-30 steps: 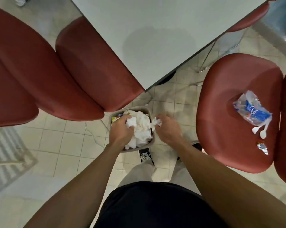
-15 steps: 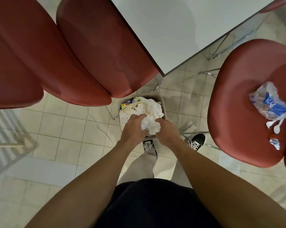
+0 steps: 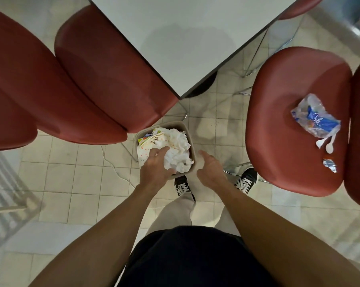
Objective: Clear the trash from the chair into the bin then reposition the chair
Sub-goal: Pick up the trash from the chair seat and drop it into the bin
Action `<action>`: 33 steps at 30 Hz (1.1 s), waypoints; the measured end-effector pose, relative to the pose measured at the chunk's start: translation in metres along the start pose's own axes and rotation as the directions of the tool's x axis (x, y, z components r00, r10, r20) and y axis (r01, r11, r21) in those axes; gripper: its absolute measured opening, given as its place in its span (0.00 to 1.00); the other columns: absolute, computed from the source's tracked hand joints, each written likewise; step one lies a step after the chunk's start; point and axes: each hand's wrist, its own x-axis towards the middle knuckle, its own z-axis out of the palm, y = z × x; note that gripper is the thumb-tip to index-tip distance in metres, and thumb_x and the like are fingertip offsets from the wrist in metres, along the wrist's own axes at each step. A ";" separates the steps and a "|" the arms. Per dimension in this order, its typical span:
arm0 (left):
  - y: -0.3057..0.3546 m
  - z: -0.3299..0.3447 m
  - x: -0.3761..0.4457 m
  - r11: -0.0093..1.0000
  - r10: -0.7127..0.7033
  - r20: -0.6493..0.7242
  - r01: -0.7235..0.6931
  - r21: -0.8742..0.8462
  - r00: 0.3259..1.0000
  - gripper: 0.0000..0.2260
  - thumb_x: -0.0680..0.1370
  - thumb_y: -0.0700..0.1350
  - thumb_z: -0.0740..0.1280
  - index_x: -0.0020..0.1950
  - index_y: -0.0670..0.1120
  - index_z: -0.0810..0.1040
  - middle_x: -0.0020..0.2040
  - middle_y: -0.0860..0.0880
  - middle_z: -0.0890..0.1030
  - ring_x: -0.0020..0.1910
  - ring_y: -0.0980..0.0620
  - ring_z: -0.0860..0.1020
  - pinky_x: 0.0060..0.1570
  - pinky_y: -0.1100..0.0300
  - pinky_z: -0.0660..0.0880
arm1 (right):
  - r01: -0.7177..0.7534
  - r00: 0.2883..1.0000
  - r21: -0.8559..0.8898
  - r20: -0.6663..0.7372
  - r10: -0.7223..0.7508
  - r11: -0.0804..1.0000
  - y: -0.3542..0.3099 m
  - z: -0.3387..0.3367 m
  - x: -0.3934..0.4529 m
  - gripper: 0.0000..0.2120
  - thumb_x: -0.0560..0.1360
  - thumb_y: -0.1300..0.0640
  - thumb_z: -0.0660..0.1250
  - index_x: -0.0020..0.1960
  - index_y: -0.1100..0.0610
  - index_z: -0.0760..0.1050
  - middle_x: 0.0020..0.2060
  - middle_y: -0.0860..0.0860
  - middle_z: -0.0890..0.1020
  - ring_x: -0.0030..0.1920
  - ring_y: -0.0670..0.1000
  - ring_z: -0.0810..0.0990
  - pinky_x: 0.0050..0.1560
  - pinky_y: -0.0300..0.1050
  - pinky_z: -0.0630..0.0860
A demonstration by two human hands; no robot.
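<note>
A small grey bin (image 3: 190,141) stands on the floor, stuffed with crumpled white tissue (image 3: 178,150) and coloured paper. My left hand (image 3: 156,168) hovers over the bin's near edge, fingers spread, touching the tissue. My right hand (image 3: 210,169) is just right of the bin, open and holding nothing. On the red chair (image 3: 278,129) to the right lie a crumpled clear and blue plastic bag (image 3: 314,119), two white plastic spoons (image 3: 326,143) and a small foil wrapper (image 3: 330,165).
A white table (image 3: 185,38) comes to a corner above the bin. Two red chairs (image 3: 104,79) sit at the left, one overhanging the bin. My shoes (image 3: 245,180) stand on the tiled floor behind the bin. A striped mat (image 3: 5,195) lies far left.
Both hands were pressing the tissue down into the bin. Now they have opened, and my right hand has pulled out to the bin's right side.
</note>
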 end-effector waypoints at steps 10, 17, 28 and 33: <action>0.100 -0.003 0.020 0.977 0.200 -0.002 -0.200 0.069 0.980 0.24 0.69 0.60 0.73 0.63 0.57 0.75 0.56 0.50 0.75 0.54 0.48 0.77 0.49 0.51 0.76 | -0.043 0.987 0.112 -0.151 0.060 0.993 0.061 -0.084 -0.002 0.32 0.72 0.64 0.62 0.75 0.52 0.60 0.66 0.57 0.72 0.64 0.57 0.72 0.63 0.49 0.71; 0.225 0.020 0.040 0.908 0.398 0.067 -0.404 0.109 0.915 0.26 0.70 0.61 0.71 0.66 0.57 0.72 0.57 0.51 0.74 0.55 0.50 0.75 0.53 0.48 0.76 | -0.083 0.939 0.260 -0.302 0.163 0.962 0.123 -0.156 0.001 0.32 0.68 0.62 0.65 0.72 0.52 0.65 0.61 0.58 0.78 0.62 0.59 0.75 0.61 0.47 0.71; 0.381 0.097 0.071 0.824 0.515 0.198 -0.546 0.154 0.834 0.25 0.68 0.60 0.74 0.64 0.59 0.74 0.53 0.54 0.75 0.54 0.53 0.76 0.52 0.56 0.74 | -0.188 0.881 0.393 -0.338 0.331 0.900 0.248 -0.246 0.012 0.31 0.70 0.60 0.67 0.72 0.52 0.65 0.62 0.58 0.76 0.62 0.59 0.75 0.63 0.49 0.72; 0.444 0.136 0.095 0.808 0.524 0.229 -0.564 0.172 0.821 0.24 0.68 0.59 0.74 0.62 0.59 0.74 0.54 0.53 0.75 0.55 0.51 0.77 0.55 0.51 0.75 | -0.244 0.843 0.431 -0.348 0.409 0.869 0.298 -0.269 0.025 0.29 0.71 0.62 0.67 0.71 0.55 0.66 0.66 0.57 0.73 0.65 0.57 0.72 0.63 0.48 0.70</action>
